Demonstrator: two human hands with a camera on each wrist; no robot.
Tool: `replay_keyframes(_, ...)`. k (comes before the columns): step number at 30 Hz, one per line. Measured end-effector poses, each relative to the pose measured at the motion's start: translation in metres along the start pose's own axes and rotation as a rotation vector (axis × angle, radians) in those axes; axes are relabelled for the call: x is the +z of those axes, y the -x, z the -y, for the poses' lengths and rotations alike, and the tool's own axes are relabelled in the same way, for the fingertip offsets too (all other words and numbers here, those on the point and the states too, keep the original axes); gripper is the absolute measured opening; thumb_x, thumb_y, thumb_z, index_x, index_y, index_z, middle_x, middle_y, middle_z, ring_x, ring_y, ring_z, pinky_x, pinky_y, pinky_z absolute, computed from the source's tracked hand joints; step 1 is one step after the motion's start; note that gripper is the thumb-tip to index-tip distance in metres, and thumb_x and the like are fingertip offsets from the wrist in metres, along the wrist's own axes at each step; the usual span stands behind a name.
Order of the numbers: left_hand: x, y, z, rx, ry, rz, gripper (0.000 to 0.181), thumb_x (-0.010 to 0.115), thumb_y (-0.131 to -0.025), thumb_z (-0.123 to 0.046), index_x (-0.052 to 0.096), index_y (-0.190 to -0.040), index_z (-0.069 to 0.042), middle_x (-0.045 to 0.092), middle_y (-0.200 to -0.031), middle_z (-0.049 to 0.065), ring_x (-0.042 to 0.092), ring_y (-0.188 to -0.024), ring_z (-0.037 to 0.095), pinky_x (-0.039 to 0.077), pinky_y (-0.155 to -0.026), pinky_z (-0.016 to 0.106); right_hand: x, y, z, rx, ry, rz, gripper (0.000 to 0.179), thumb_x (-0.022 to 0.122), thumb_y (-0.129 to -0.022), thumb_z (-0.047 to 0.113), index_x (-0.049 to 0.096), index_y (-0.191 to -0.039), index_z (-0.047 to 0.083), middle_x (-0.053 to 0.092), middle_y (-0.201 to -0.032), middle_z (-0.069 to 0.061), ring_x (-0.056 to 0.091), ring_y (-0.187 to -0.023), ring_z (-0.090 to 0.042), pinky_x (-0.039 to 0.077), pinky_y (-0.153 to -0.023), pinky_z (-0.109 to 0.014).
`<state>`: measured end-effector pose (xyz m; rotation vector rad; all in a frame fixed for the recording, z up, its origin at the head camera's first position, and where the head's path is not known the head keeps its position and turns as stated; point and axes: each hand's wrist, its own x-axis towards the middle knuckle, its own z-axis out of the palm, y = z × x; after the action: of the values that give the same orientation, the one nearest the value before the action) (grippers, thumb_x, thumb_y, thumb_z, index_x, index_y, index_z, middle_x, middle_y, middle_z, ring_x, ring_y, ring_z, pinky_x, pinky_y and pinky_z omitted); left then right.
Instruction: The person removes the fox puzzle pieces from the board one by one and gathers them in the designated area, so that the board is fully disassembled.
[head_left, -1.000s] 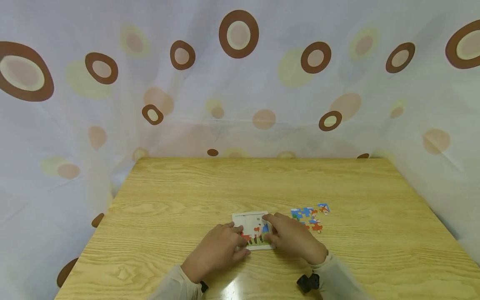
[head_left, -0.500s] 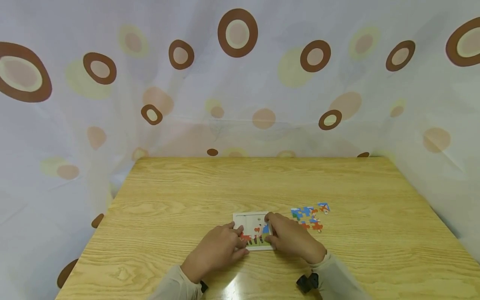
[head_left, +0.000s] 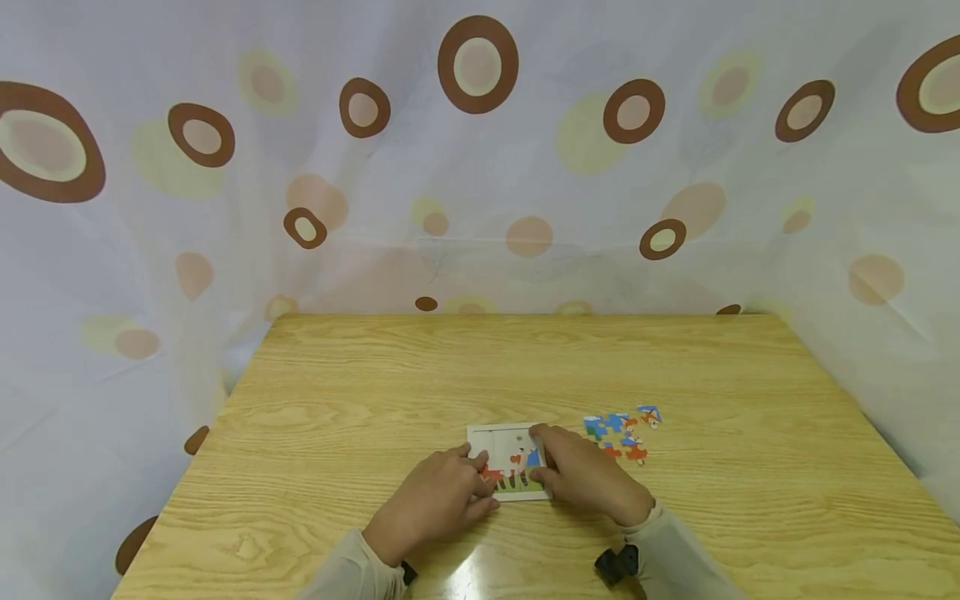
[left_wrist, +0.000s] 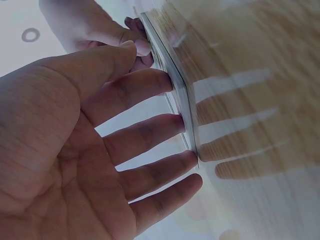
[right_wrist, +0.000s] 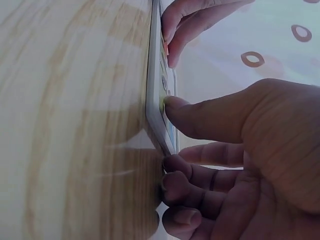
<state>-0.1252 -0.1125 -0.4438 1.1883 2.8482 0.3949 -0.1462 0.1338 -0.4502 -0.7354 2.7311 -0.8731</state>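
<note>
A jigsaw puzzle board [head_left: 519,496] with a pale frame lies flat on the table in the head view. Its lower and right parts show a picture in red, blue and green; the upper left is bare backing. My left hand [head_left: 438,496] rests fairly straight fingertips on the board's left side, seen also in the left wrist view [left_wrist: 145,135]. My right hand [head_left: 588,475] grips the right edge. In the right wrist view the thumb [right_wrist: 205,117] presses on top, while the other fingers [right_wrist: 182,187] curl beside the rim.
Several loose puzzle pieces [head_left: 615,425], blue and red, lie on the wooden table [head_left: 375,375] right of the board, beyond my right hand. A patterned cloth [head_left: 525,167] hangs behind the table and along its sides.
My right index finger has drawn back from over the board's bare area to its upper right corner. The left hand stays nearly in place, and the loose pieces lie as before.
</note>
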Motion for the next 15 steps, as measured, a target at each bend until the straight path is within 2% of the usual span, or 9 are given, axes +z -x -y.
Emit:
replay_keyframes(9,-0.0016,0.0002,-0.0006,-0.005,0.004,0.003,0.020,0.073,-0.097,-0.034,0.085,-0.104,-0.019,0.068,-0.131,0.016,0.062,-0.124,0.044,0.053,-0.100,0.052,-0.0017,-0.0016,-0.0004,-0.028,-0.016,0.004,0.028,0.076,-0.095,0.010,0.061,-0.117,0.004,0.051,-0.076,0.007,0.045,-0.062,-0.006,0.039,-0.056,-0.026)
replay_keyframes(15,-0.0017,0.0005,-0.0013,-0.012,0.009,0.010,0.021,0.073,-0.097,-0.035,0.085,-0.104,-0.018,0.067,-0.132,0.015,0.062,-0.125,0.043,0.053,-0.101,0.051,0.0000,-0.0001,0.0003,-0.005,-0.039,0.013,0.028,0.077,-0.094,0.010,0.059,-0.114,0.004,0.049,-0.081,0.003,0.044,-0.063,-0.008,0.038,-0.055,-0.026)
